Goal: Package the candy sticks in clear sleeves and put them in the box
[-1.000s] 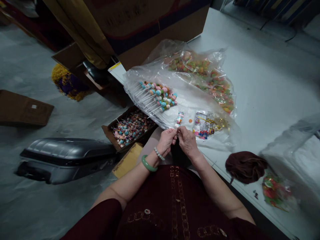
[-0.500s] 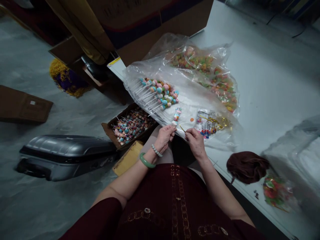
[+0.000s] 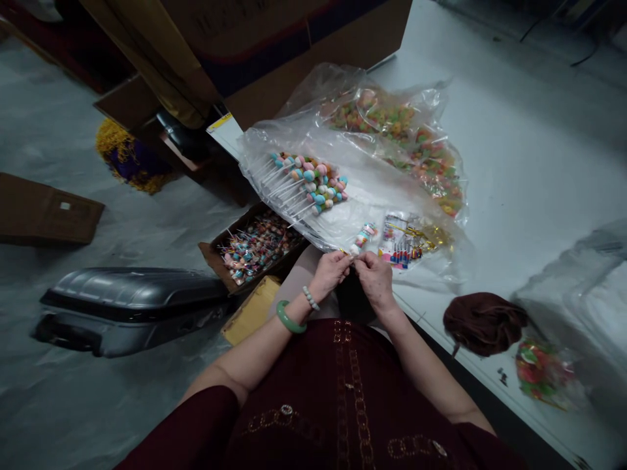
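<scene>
A candy skewer in a clear printed wrapper points up and to the right from between my hands. My left hand, with a bead bracelet and a green bangle, is pinched closed at its lower end. Against those fingertips my right hand is closed too, around a gold twist tie at the wrapper's neck; only a bit of the tie shows. To the right lie flat printed wrappers and more gold ties. Bare candy skewers are piled on the plastic to the left.
Clear bags of colourful gummies cover the table's middle. A carton box stands behind. Below the table edge, an open box of wrapped skewers sits near a grey suitcase. Dark brown cloth lies at right.
My right hand has moved left with the gold tie, bringing it to the wrapper's neck and meeting my left fingertips. The wrapped skewer now leans further right.
</scene>
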`<state>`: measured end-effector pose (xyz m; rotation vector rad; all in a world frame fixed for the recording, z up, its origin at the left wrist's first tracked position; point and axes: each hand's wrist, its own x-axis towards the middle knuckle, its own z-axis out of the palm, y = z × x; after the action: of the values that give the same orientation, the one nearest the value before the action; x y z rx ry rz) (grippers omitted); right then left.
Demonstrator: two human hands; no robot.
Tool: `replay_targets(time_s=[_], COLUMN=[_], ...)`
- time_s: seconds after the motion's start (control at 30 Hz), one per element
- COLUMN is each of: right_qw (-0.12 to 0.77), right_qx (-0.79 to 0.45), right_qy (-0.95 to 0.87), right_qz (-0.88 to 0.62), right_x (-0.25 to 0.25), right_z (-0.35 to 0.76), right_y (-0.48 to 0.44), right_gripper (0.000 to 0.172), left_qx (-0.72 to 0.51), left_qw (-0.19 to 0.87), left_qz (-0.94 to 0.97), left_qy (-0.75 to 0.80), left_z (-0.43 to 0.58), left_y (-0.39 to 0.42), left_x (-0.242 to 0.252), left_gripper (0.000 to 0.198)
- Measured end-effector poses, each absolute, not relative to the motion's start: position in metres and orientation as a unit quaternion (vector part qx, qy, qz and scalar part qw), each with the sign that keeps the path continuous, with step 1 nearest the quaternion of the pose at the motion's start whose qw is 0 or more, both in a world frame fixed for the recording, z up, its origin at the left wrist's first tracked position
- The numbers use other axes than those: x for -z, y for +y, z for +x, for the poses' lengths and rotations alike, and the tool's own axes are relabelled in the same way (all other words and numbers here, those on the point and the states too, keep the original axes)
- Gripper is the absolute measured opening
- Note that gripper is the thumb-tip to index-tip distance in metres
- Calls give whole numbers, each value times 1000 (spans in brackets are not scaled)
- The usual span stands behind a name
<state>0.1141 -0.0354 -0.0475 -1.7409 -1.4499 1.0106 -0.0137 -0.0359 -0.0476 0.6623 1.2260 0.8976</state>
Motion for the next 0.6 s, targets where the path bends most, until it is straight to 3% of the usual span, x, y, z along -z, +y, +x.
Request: replay_targets(time_s=[0.07,0.2,0.33,0.4,0.47,0.53,0.6], right_qw=[346,393,394,357,321,310,307], right_qx=[-418,-638,-733,-733,-691,-591,-473], right_qy=[-524,-346,-319,-388,-496,-615,-714], right_qz=[-657,-565,-454,-429,-418,-420,-414], right_x=[48,50,38,30,24,18,12], right_z=[111,110,119,121,119,114,108], right_y=[-35,-32,-36,-42,-50,-60,-70], right_gripper=[16,22,51,47,31,15,17], left_qx=[-414,-440,-350,-294,-244,-189,-118], left_qw=[657,655,776,817,837,846,848], left_qz=[300,315,300,307,318,328,359], left_qy=[555,527,431,391,373,375,372], left_z=[-12,-16,-29,-39,-50,-64,-78], left_y=[-35,-35,-37,-38,-38,-34,-26], left_x=[48,47,36,29,24,19,13], left_gripper=[40,45,42,41,39,35,30])
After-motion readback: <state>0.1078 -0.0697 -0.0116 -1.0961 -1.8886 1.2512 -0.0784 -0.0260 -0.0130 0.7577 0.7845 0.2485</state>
